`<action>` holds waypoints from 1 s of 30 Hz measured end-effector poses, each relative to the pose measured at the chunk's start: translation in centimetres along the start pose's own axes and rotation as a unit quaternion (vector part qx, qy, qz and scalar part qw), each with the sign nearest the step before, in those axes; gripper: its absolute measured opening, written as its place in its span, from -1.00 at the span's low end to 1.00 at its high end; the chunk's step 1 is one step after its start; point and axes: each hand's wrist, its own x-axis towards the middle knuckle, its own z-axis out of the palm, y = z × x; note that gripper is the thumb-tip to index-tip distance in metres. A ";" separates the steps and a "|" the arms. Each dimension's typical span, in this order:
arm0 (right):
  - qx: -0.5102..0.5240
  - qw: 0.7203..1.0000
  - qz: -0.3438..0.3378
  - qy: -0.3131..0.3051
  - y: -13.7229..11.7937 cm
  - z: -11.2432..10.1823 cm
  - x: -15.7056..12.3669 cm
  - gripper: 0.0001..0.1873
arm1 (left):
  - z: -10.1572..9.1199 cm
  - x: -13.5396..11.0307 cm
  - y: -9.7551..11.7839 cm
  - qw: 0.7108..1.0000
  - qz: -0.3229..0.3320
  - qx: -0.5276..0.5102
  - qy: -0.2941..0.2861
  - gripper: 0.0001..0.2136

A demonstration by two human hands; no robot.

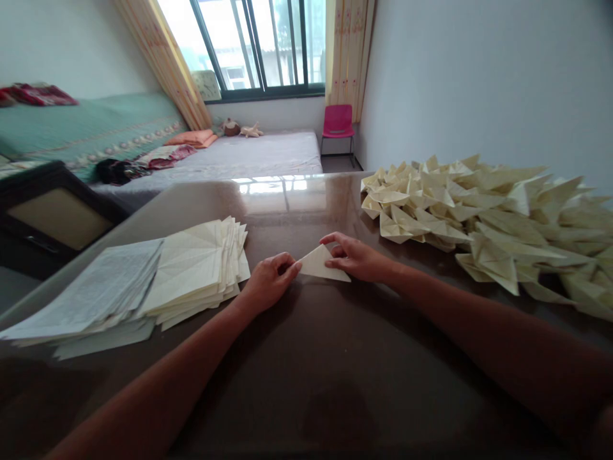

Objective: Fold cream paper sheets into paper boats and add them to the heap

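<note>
A cream sheet of paper folded into a triangle (320, 264) is between my two hands, low over the table in the middle of the view. My left hand (271, 278) pinches its left corner between thumb and fingers. On the other side, my right hand (353, 257) grips the triangle near its top and right edge, thumb in front and index finger at the peak. To the left lies a stack of creased cream paper sheets (191, 262). Folded paper pieces with pointed corners (431, 198) make a large heap at the right.
Printed sheets (96, 281) lie beside the cream stack on the glossy brown table (297, 358). Behind the table are a bed (268, 153), a pink chair (338, 122) and a window. A dark cabinet (57, 211) stands at the left.
</note>
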 end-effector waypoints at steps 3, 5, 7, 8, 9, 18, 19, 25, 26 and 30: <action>-0.025 0.999 0.016 0.015 0.3 -0.6 0.2 -0.58 | -0.2 -0.1 0.0 1.000 0.002 0.002 -0.011 -0.67; -0.039 0.999 0.030 0.014 0.5 -0.9 0.3 -0.61 | -0.2 -0.1 -0.1 1.000 -0.010 -0.016 -0.004 -0.67; -0.057 0.998 0.024 0.031 0.7 -1.1 0.4 -0.66 | -0.2 -0.1 -0.4 0.999 -0.021 -0.031 0.003 -0.67; -0.068 0.996 0.016 0.050 0.7 -1.2 0.4 -0.69 | -0.1 -0.1 -0.5 0.999 -0.026 -0.036 0.006 -0.67; -0.081 0.994 0.010 0.068 0.7 -1.3 0.4 -0.71 | -0.1 -0.1 -0.6 0.999 -0.030 -0.040 0.010 -0.66; -0.016 0.997 0.039 0.062 1.0 -0.9 0.4 -0.80 | 0.3 -0.1 -0.9 0.995 -0.049 -0.086 0.030 -0.64; 0.019 0.997 0.044 0.060 1.1 -0.8 0.4 -0.79 | 0.3 -0.1 -1.0 0.995 -0.049 -0.086 0.027 -0.64; 0.149 0.987 0.040 0.049 0.9 -0.4 0.4 -0.76 | 0.3 0.1 -1.2 0.996 -0.033 -0.085 -0.018 -0.59; 0.160 0.985 0.042 0.044 0.7 -0.4 0.4 -0.75 | 0.3 0.1 -1.2 0.996 -0.031 -0.086 -0.016 -0.58; 0.143 0.989 0.038 0.026 0.5 -0.6 0.2 -0.76 | 0.2 0.1 -0.9 0.996 -0.028 -0.090 -0.004 -0.59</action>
